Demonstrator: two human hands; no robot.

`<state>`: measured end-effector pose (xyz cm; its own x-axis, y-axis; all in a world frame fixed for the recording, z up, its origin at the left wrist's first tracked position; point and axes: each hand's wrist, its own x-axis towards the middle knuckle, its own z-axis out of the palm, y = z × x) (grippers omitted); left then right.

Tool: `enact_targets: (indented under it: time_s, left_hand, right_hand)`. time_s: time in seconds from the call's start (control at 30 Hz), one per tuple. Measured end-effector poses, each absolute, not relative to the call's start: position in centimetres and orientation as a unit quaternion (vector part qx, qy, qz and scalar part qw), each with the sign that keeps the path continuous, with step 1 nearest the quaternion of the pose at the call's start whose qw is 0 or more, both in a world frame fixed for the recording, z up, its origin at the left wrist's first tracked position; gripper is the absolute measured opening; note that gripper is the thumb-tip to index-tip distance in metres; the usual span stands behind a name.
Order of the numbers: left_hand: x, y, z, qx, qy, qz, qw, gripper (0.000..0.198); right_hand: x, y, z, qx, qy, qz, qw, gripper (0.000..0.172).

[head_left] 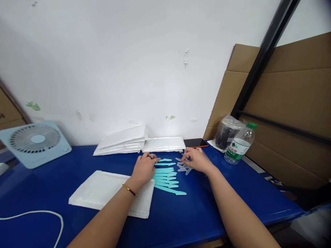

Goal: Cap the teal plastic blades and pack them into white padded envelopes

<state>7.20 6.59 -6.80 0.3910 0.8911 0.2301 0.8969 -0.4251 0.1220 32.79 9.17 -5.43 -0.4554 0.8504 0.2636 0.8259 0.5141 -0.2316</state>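
Note:
Several turquoise eyebrow razors (167, 178) lie in a rough row on the blue table, blades toward the right. My left hand (145, 167) is over the handle ends of the top ones, fingers closed on an eyebrow razor (165, 159) that sticks out past the fingertips. Just right of the row is a small pile of clear plastic blade caps (181, 168). My right hand (196, 159) reaches into it with thumb and fingers pinched at a cap, partly hidden by the fingers. Under my left wrist lies a white padded envelope (103, 188).
More padded envelopes (121, 142) are stacked against the wall. A phone (196, 142) lies behind my right hand. A water bottle (239, 144) and a bagged dark item (226, 134) stand at right. A light-blue fan (37, 142) and a white cable (58, 216) are at left.

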Motion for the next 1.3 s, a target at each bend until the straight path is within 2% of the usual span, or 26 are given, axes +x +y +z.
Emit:
enact_targets:
  time_s: [0.1, 0.33, 0.43, 0.8, 1.0, 1.3]
  left_hand:
    - [7.2, 6.5, -6.7, -0.846, -0.52, -0.118, 0.008, 0.047]
    - [7.1, 6.6, -7.0, -0.856, -0.507, -0.098, 0.006, 0.045]
    - [7.1, 6.7, -7.1, -0.855, -0.511, -0.091, 0.003, 0.045]
    - [7.2, 6.6, -6.9, -0.854, -0.515, -0.074, 0.004, 0.043]
    - [7.1, 6.8, -7.1, -0.855, -0.514, -0.073, 0.004, 0.047]
    - [7.0, 7.2, -7.6, -0.85, -0.521, -0.074, 0.003, 0.05]
  right_hand:
    - [32.8, 9.2, -5.5, -0.482, -0.86, 0.066, 0.152, 0.008]
    - [32.2, 9.3, -5.9, -0.484, -0.862, 0.072, 0.131, 0.017]
    - [32.4, 9.5, -5.9, -0.487, -0.86, 0.061, 0.143, 0.021]
    - [32.7, 9.6, -5.8, -0.481, -0.86, 0.078, 0.153, 0.011]
    - [32.9, 9.8, -6.1, -0.481, -0.86, 0.074, 0.153, 0.012]
    - [30.4, 10.4, -7.3, -0.439, -0.874, 0.065, 0.197, 0.013]
